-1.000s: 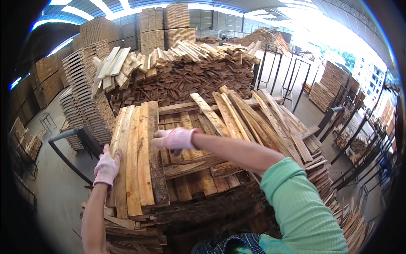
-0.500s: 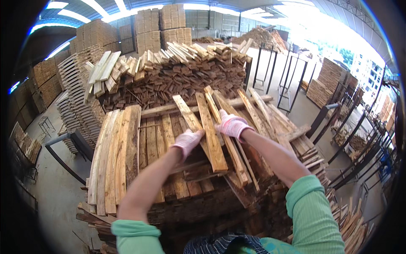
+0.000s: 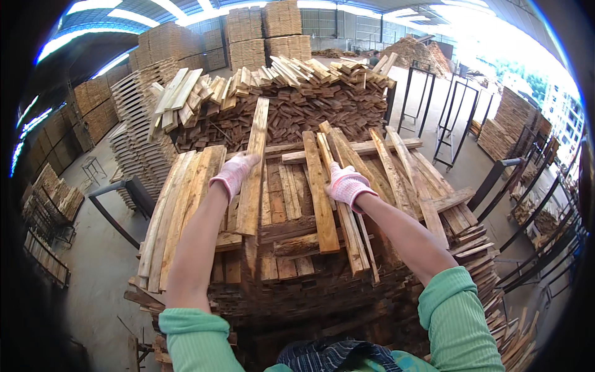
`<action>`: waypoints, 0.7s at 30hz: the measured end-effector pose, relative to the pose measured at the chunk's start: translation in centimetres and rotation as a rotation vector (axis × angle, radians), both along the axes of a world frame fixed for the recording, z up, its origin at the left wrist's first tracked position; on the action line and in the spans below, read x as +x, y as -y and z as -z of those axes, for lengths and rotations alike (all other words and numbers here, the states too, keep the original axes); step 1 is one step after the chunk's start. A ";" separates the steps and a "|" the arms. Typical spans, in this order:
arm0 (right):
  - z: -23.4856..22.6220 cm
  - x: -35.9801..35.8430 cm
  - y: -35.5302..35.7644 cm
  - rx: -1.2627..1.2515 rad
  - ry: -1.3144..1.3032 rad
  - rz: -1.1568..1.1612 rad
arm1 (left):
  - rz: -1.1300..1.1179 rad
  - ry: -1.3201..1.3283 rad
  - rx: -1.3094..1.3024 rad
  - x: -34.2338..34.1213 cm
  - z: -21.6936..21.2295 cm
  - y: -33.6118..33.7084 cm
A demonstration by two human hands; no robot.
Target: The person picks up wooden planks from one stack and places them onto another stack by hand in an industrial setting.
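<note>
Over the near stack of rough planks (image 3: 279,260), head view: reaches forward with both arms in green sleeves, both hands in pink-and-white work gloves.

Clenches the left hand (image 3: 234,175) on the left edge of a long pale plank (image 3: 255,142), fingers wrapped over the top face, thumb hidden beneath. Grips near mid-length, apparently to keep the board balanced. Carries the far end raised toward the rear heap of loose planks (image 3: 279,93), clear of neighbouring boards; leaves the near end low on the stack, just right of the sorted row of pale planks (image 3: 180,204). Keeps that row laid parallel and edge to edge, likely for even stacking.

Curls the right hand (image 3: 347,184) closed over a narrow slat (image 3: 354,242), knuckles up, fingertips tucked under and out of sight. Presses or pinches from above, judging by the flat wrist. Leaves the slat lying lengthwise on the stack, touching a wider board (image 3: 319,198) at its left, among crossed boards fanned out to the right.

Farther off: shows tall strapped bundles of timber (image 3: 266,31) at the back, lower pallet-like stacks (image 3: 133,118) at left, and black metal racks (image 3: 455,124) standing on the concrete floor (image 3: 99,266) at right.
</note>
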State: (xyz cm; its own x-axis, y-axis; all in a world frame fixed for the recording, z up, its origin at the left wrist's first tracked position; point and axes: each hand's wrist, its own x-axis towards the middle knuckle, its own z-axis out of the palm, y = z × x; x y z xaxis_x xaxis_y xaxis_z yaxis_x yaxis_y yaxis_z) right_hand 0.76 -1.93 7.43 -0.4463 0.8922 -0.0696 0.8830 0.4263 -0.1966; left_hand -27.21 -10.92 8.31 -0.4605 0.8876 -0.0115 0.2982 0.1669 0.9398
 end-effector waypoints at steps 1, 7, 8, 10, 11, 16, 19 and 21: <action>0.2 2.6 -1.6 0.013 0.015 0.057 | -0.093 -0.071 -0.223 6.0 -2.3 0.4; -2.9 2.7 0.3 -0.134 -0.151 0.019 | -0.067 -0.873 -0.666 5.3 1.1 0.7; -4.9 3.3 2.2 -0.259 -0.257 0.030 | -0.046 -0.807 -0.664 3.7 1.9 0.6; -0.4 5.5 -3.9 -0.228 -0.679 -0.138 | -0.056 -0.726 -0.491 1.9 2.5 0.1; -1.7 6.1 -3.9 -0.234 -0.633 -0.084 | -0.054 -0.718 -0.412 2.2 1.4 0.7; -6.4 1.4 -0.2 -0.585 -0.982 -0.075 | -0.064 -0.655 -0.164 -1.3 -4.7 10.0; -6.5 -2.2 2.3 -0.664 -1.099 -0.043 | -0.153 -0.678 -0.262 -1.2 -5.9 15.0; -4.5 -6.1 2.5 -0.788 -1.310 -0.118 | -0.188 -0.853 -0.446 -2.5 -4.1 18.8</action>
